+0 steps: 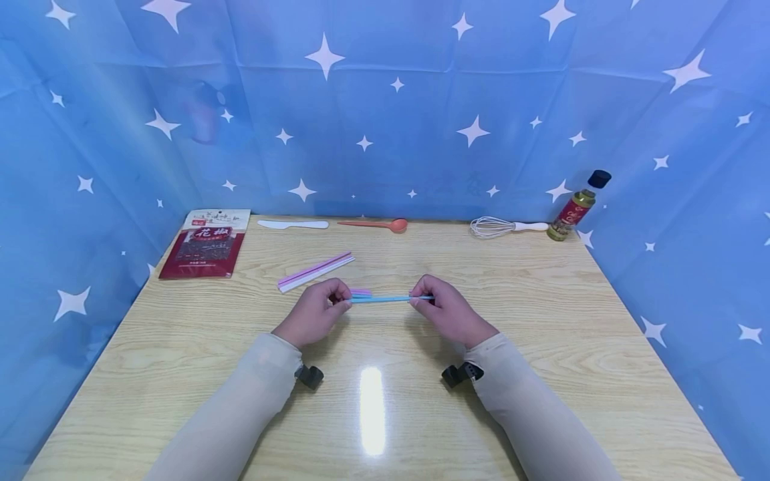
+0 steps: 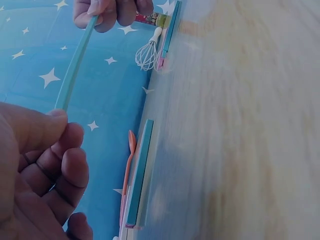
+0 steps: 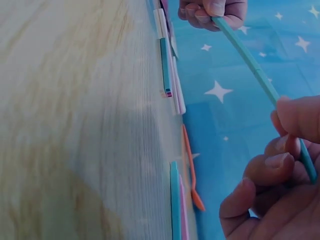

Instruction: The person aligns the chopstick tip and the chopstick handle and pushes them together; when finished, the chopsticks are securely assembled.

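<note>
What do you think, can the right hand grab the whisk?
Probably yes: the head view shows nothing blocking the right hand from the whisk, though it may need to release the blue stick.

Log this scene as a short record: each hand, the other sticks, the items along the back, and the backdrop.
Left hand: pinches blue stick
Right hand: pinches same stick
Other sticks: pink and white sticks beyond left hand
Back items, left to right: packet, white knife, orange spoon, whisk, bottle
Backdrop: blue, white stars
</note>
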{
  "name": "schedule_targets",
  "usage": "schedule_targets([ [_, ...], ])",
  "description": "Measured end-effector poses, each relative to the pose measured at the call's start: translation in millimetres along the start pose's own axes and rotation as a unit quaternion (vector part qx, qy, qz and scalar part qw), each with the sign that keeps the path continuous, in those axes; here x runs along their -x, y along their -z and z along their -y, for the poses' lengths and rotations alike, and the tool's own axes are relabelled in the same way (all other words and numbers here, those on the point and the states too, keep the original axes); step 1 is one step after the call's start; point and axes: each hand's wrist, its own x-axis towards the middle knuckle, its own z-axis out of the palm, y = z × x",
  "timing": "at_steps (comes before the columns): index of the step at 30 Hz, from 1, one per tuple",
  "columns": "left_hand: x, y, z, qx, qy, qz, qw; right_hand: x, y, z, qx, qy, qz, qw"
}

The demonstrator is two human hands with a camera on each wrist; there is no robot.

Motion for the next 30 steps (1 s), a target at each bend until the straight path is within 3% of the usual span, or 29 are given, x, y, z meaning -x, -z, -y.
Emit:
schedule_targets([
  [8,-1.1,6.2,4.5,-0.011,0.019,0.005,0.9998,-1.5,-3.1,-0.8,-0.007,-0.027,-0.02,0.999],
  [14,-3.0,27.8,20.7,-0.021,0.059,-0.062,0.9961,-2.6,-2.7,-1.4,-0.023,-0.048,-0.077,0.996],
  [21,-3.3,47.7,37.3,-0.098,0.137,-0.112,0.9793,-3.2,-3.4,-1.1,-0.022,-0.056,-0.064,0.996],
  [30,-0.3,58.5,36.5,-0.184,0.2,-0.105,0.9565,-1.7,-2.4,-3.2,-0.02,-0.058,-0.062,0.996],
])
